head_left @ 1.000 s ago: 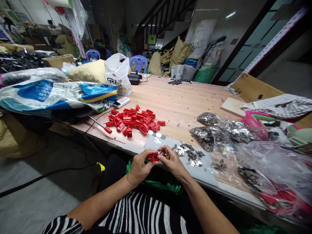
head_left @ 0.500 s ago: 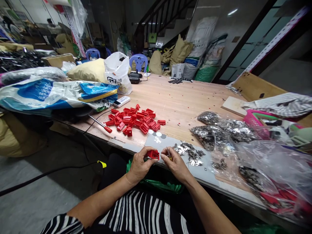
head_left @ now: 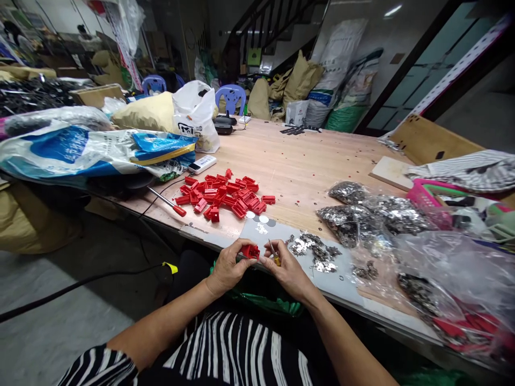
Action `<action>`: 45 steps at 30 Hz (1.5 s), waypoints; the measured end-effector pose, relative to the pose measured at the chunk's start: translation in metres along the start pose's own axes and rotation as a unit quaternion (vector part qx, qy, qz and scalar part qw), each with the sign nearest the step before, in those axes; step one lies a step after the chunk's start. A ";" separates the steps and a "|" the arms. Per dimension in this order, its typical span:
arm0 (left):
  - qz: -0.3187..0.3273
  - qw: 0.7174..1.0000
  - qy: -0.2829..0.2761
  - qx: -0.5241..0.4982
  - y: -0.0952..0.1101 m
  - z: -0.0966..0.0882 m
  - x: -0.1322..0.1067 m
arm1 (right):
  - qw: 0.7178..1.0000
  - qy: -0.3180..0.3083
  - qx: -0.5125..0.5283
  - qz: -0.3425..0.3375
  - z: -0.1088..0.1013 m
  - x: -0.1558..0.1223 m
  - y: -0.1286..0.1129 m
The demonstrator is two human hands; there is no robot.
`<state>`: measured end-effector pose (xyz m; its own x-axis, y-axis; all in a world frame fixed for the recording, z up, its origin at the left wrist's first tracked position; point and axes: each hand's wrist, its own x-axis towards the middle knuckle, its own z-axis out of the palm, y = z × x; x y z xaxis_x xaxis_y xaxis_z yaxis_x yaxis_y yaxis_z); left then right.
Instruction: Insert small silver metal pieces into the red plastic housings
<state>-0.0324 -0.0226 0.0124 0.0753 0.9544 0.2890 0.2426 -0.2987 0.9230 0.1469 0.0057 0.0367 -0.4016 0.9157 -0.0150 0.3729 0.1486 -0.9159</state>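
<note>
My left hand (head_left: pixel 230 265) is closed on a small red plastic part (head_left: pixel 251 251) at the near edge of the wooden table (head_left: pixel 289 161). My right hand (head_left: pixel 286 266) is pinched on a thin metal tool with a yellow handle (head_left: pixel 274 253), its tip close to the red part. Just beyond my hands lies a pile of several red plastic parts (head_left: pixel 225 195). Loose small shiny metal pieces (head_left: pixel 314 251) are scattered on a grey sheet (head_left: pixel 265 230) to the right of my hands.
Clear bags of metal pieces (head_left: pixel 362 214) lie at the right, with a pink basket (head_left: pixel 426 198) behind them. A red-handled screwdriver (head_left: pixel 167 202), a white remote (head_left: pixel 201 164) and blue-and-white sacks (head_left: pixel 80 153) are at the left. A black cable (head_left: pixel 80 284) crosses the floor.
My hands stay together at the table edge. The red part has turned a little in my left hand, and my right hand with the tool has shifted slightly against it.
</note>
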 end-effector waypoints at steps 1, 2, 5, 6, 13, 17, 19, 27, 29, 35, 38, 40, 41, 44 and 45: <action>-0.001 1.000 -0.008 0.011 -0.002 -0.003 0.003 | 0.999 0.006 -0.039 -0.009 0.000 -0.001 0.001; -0.003 1.000 -0.016 0.023 -0.004 -0.006 0.005 | 0.997 0.009 -0.077 -0.022 0.000 -0.003 0.002; -0.011 0.997 -0.043 0.058 -0.009 -0.014 0.014 | 0.984 0.009 -0.166 -0.061 0.001 -0.005 0.006; -0.010 0.996 -0.053 0.068 -0.010 -0.015 0.017 | 0.980 0.008 -0.186 -0.066 0.001 -0.006 0.007; 0.013 0.988 -0.119 0.093 -0.018 -0.019 0.030 | 0.971 -0.003 -0.227 -0.077 0.004 -0.005 0.012; 0.029 0.985 -0.141 0.090 -0.021 -0.021 0.032 | 0.971 0.003 -0.221 -0.091 0.005 -0.001 0.013; 0.028 0.985 -0.143 0.089 -0.022 -0.022 0.032 | 0.971 0.001 -0.217 -0.096 0.005 0.000 0.013; 0.029 0.986 -0.139 0.087 -0.024 -0.021 0.031 | 0.965 -0.008 -0.246 -0.088 0.008 0.003 0.013; 0.029 0.987 -0.137 0.084 -0.024 -0.021 0.031 | 0.962 -0.005 -0.260 -0.079 0.010 0.003 0.010; 0.022 0.990 -0.121 0.074 -0.025 -0.019 0.029 | 0.951 0.011 -0.308 -0.024 0.020 0.007 -0.003; 0.020 0.991 -0.111 0.078 -0.025 -0.017 0.027 | 0.950 0.011 -0.311 -0.021 0.022 0.006 -0.003; 0.023 0.991 -0.110 0.078 -0.025 -0.017 0.025 | 0.958 0.003 -0.287 -0.026 0.020 0.004 -0.001; 0.025 0.991 -0.109 0.078 -0.024 -0.017 0.024 | 0.963 0.003 -0.268 -0.032 0.019 0.002 0.001; 0.029 0.992 -0.098 0.078 -0.023 -0.019 0.021 | 0.976 0.019 -0.206 -0.066 0.013 -0.004 0.005; 0.030 0.992 -0.094 0.075 -0.022 -0.020 0.019 | 0.978 0.025 -0.189 -0.079 0.010 -0.006 0.006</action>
<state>-0.0553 0.0023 0.0030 0.2693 0.9226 0.2760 0.3726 -0.3641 0.8536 0.1428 -0.0029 0.0273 -0.4412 0.8859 0.1434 0.5963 0.4089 -0.6908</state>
